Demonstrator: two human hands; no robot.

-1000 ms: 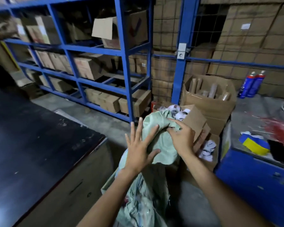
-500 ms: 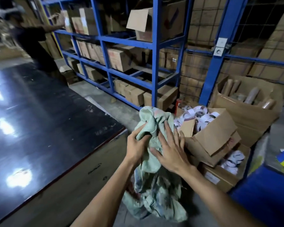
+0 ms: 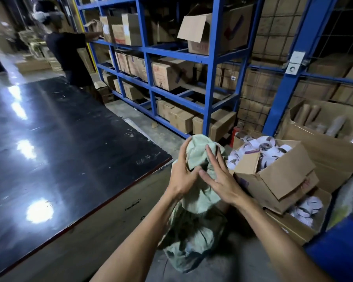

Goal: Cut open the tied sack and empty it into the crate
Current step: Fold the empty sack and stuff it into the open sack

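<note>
A pale green woven sack (image 3: 196, 200) hangs limp in front of me, its bunched top held up between both hands and its lower end crumpled on the floor. My left hand (image 3: 181, 171) grips the gathered top from the left, fingers curled round the cloth. My right hand (image 3: 218, 174) lies against the sack's right side with its fingers spread straight. Just right of the sack, a tilted cardboard box (image 3: 277, 176) holds several white rolls, and it rests on a lower box (image 3: 293, 224) with more of the same rolls.
A black glossy table (image 3: 59, 149) fills the left. Blue shelving (image 3: 191, 55) with cartons stands behind. A large open carton (image 3: 324, 143) of cardboard tubes sits at the right, with a blue surface (image 3: 338, 259) at the lower right. A person (image 3: 69, 55) reaches into the far shelf.
My view has swung left. My left hand went from flat on the sack to gripping its bunched top. My right hand let go of the top and now lies spread against the sack.
</note>
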